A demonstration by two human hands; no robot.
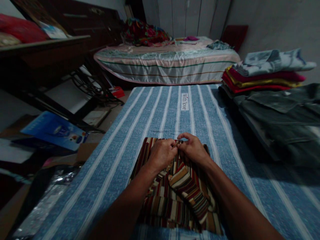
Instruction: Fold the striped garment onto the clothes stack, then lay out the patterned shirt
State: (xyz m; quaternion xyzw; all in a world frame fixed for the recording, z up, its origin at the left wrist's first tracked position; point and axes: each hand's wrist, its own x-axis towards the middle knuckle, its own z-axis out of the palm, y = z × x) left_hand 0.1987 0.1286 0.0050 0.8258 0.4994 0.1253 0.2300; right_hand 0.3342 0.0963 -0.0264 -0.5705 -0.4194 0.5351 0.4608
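A striped garment (175, 196) in dark red, brown and cream lies rumpled on a blue cloth with white stripes (160, 110) that covers the surface in front of me. My left hand (162, 154) and my right hand (193, 148) meet at the garment's far edge. Both are closed in a pinch on the fabric there, fingertips touching each other. My forearms cover part of the garment.
A stack of folded clothes (265, 71) in grey, red and yellow sits at the right, with dark denim pieces (282, 116) below it. A bed (165, 61) stands beyond. A sewing-machine stand (85, 83) and a blue box (55, 130) are at the left.
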